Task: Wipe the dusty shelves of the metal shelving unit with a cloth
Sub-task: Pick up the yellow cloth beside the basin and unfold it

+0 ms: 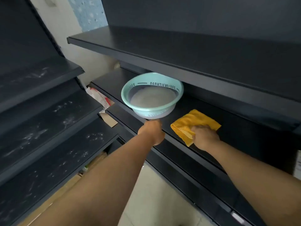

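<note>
Biggest risk: tipping the basin [152, 95], full of cloudy water and overhanging the shelf [244, 128] front edge. Left hand [151, 132] grips its base; a jolt would slosh water. Right hand [204, 137] presses the yellow cloth [195, 122] flat on that shelf. Low clearance under the upper shelf [179, 51]; open room rightward.

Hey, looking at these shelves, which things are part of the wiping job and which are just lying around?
Part of the job:
- folded yellow cloth under the right hand
- dark metal shelf being wiped
- mint-green plastic basin of cloudy water, left hand at its base
- dusty dark shelves on the left

Lying about:
- red-and-white packaging
- brown cardboard piece
</note>
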Demonstrator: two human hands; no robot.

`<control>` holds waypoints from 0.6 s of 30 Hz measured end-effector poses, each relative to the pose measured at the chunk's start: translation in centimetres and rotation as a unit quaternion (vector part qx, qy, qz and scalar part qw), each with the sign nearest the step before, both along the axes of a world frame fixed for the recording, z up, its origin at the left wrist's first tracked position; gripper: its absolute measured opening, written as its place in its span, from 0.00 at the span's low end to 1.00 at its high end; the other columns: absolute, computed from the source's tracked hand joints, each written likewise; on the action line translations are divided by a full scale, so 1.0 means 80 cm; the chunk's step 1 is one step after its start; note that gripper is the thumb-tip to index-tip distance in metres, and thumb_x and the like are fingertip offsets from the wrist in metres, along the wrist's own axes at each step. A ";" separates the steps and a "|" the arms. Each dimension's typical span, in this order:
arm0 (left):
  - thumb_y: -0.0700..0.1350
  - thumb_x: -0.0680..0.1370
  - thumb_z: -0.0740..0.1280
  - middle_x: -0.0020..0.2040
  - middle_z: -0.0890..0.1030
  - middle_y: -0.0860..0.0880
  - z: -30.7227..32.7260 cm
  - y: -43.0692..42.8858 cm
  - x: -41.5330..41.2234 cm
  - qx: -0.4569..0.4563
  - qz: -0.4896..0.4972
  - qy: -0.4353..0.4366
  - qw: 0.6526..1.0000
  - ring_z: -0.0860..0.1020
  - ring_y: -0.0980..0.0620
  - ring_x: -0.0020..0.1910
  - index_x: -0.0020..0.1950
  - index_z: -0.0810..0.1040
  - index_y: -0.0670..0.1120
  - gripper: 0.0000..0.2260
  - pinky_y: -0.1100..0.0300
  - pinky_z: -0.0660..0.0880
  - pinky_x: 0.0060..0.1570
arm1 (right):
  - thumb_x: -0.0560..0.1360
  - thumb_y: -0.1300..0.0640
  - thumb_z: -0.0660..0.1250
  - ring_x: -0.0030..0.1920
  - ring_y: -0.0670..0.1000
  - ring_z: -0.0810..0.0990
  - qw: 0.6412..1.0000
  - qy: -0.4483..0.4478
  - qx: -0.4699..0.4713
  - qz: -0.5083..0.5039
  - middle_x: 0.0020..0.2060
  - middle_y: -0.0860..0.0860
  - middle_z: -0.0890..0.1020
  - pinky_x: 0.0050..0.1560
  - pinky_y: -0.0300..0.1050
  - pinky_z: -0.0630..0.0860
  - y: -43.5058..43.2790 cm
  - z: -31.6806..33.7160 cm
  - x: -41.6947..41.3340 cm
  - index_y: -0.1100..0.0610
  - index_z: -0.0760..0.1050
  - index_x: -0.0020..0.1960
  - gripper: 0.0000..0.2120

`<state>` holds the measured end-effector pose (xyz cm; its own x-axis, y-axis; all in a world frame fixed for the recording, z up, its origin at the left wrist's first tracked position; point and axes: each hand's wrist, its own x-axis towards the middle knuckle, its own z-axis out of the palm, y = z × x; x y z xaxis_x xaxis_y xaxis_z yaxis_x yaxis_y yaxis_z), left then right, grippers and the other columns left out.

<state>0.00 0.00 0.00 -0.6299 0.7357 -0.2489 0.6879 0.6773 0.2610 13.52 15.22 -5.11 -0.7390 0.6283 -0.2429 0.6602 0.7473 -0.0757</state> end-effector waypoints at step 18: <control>0.47 0.79 0.62 0.69 0.74 0.47 -0.027 0.011 -0.008 -0.017 -0.008 -0.031 0.999 0.72 0.45 0.67 0.71 0.70 0.48 0.20 0.49 0.74 0.60 | 0.78 0.51 0.61 0.60 0.53 0.70 0.996 -0.039 0.072 -0.031 0.56 0.50 0.75 0.57 0.49 0.70 0.018 -0.048 -0.004 0.50 0.75 0.55 0.08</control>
<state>-0.64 0.88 -2.17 -0.6010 0.7355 -0.3128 0.6812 0.6761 0.2809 13.16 16.63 -8.96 -0.6801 0.7048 -0.2020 0.7050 0.7042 0.0836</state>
